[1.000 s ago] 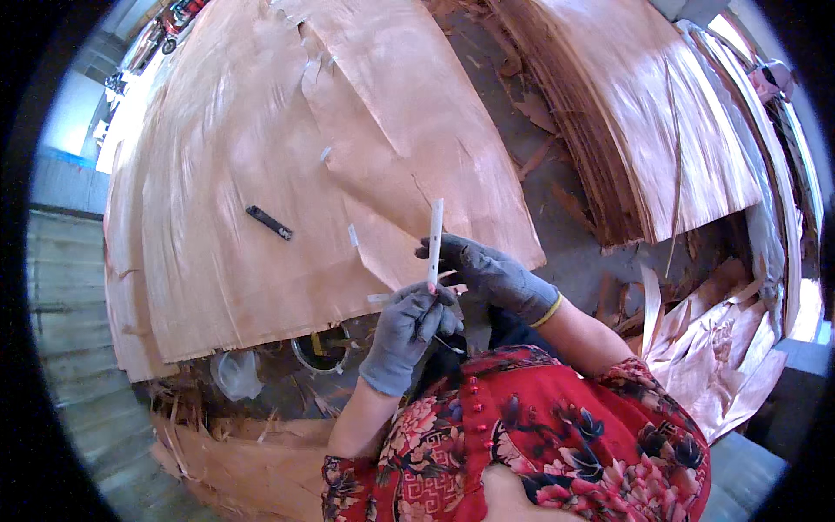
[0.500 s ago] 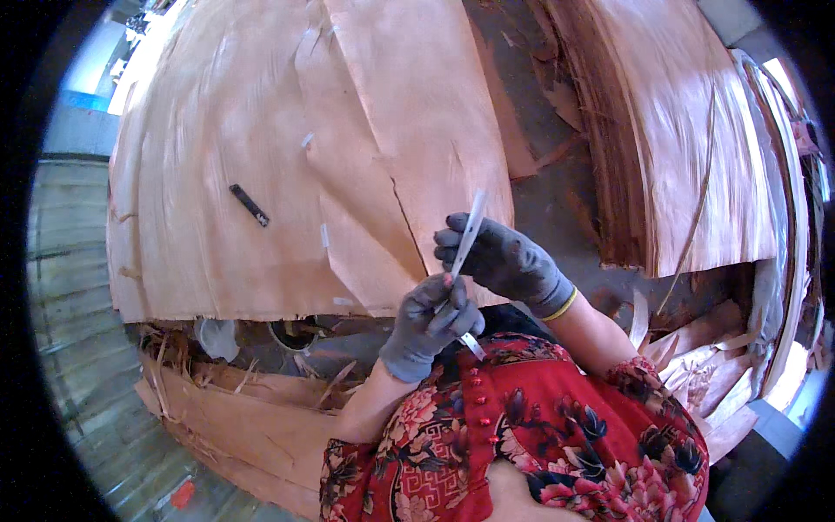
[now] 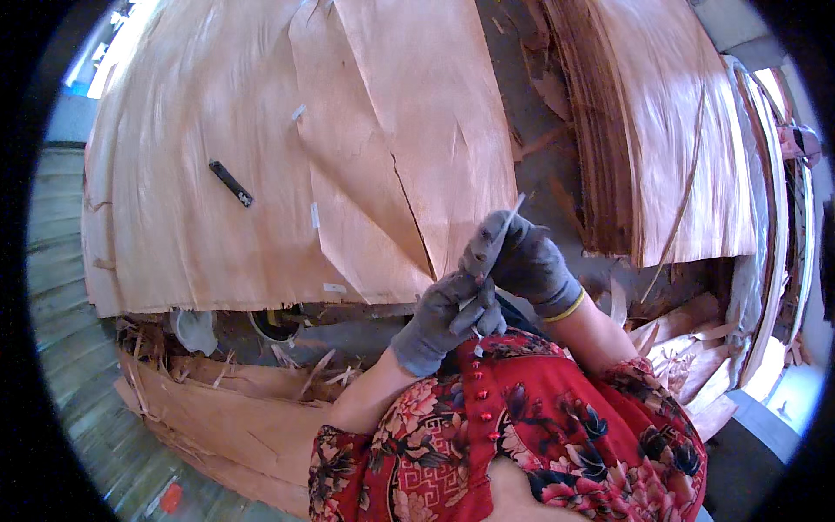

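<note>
Both my hands wear grey gloves and meet over the near edge of a wood veneer sheet [image 3: 217, 252]. Between my left hand's [image 3: 444, 320] closed fingers runs a narrow white tape strip [image 3: 507, 228]; a short end hangs below them. My right hand [image 3: 531, 265] is closed around the upper part of this strip, whose tip sticks up past the fingers. A dark crack [image 3: 402, 193] runs down the veneer toward my hands. Small white tape pieces [image 3: 315, 215] lie along a seam left of it. A dark bar-shaped object [image 3: 230, 183] lies farther left.
To the right rises a thick stack of veneer sheets [image 3: 687, 157], with a thin sliver leaning on it. Veneer scraps [image 3: 696, 331] are heaped below. Under the near edge are a tape roll [image 3: 275, 325] and a crumpled white item [image 3: 195, 331]. Slatted flooring [image 3: 65, 287] runs along the left.
My right hand's fingers have closed farther around the strip, so less of it shows. Both hands have shifted slightly right in view, while the veneer has shifted left.
</note>
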Motion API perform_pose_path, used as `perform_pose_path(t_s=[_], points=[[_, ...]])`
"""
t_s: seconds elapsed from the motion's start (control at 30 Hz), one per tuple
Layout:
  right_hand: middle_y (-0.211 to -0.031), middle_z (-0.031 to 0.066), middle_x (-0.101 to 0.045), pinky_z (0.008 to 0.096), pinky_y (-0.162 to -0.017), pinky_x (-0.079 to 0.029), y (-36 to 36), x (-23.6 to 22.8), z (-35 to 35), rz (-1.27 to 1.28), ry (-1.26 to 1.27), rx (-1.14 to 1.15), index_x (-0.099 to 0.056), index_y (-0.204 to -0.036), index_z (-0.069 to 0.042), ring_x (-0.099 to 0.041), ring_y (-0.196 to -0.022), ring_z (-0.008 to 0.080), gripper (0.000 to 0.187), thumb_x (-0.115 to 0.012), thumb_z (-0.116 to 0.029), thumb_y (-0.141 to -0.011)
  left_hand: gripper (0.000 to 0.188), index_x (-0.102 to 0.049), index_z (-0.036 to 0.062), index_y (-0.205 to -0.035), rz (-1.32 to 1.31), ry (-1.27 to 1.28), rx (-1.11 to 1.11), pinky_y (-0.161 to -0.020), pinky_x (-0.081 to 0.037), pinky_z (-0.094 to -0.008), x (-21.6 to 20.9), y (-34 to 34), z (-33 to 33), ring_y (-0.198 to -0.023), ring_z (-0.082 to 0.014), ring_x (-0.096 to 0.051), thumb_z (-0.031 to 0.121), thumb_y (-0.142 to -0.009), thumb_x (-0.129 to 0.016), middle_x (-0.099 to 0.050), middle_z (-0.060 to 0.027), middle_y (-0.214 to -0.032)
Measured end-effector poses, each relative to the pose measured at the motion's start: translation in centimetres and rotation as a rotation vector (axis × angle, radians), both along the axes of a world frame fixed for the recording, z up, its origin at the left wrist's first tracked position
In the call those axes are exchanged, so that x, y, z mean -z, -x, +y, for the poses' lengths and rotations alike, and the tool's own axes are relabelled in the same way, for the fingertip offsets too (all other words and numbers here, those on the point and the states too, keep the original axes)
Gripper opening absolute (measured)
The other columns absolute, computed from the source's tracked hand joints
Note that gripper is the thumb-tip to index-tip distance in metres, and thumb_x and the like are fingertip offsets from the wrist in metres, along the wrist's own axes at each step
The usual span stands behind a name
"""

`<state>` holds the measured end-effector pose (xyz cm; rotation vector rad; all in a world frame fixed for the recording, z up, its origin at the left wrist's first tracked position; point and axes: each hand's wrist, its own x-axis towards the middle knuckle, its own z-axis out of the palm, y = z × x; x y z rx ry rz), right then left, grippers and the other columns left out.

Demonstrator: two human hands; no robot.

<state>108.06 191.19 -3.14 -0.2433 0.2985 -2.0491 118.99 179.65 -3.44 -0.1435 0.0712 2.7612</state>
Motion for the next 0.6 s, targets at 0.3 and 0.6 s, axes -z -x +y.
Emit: perform_pose_path(t_s=[0.3,0.6], points=[[-0.106,0.0120,-0.060,0.0401,-0.087,-0.045,-3.0,0.7,-0.4,-0.003,-0.001,0.047,-0.051,-0.116,-0.003,-0.057,-0.100,0.0273,0.052,-0.068,-0.036,-0.081,0.039,-0.059,0.0068,-0.082,0.036,-0.075,0.004,-0.064,-0.044,-0.0349,-0.5,-2.0,-0.4,-0.049,-0.0158,-0.046,0.033,-0.098,-0.036,-0.040,0.0035,-0.040],[-0.074,0.0022,-0.054,0.0351,-0.070,-0.043,-5.8,0.3,-1.1,-0.043,0.017,0.196,-0.054,-0.086,-0.010,-0.052,-0.070,0.0194,0.027,-0.067,-0.033,-0.082,0.039,-0.059,0.0049,-0.080,0.095,0.036,0.098,-0.059,-0.044,-0.0334,-0.5,-3.3,-1.0,-0.044,-0.0156,-0.046,0.036,-0.095,-0.042,-0.045,-0.0011,-0.042]])
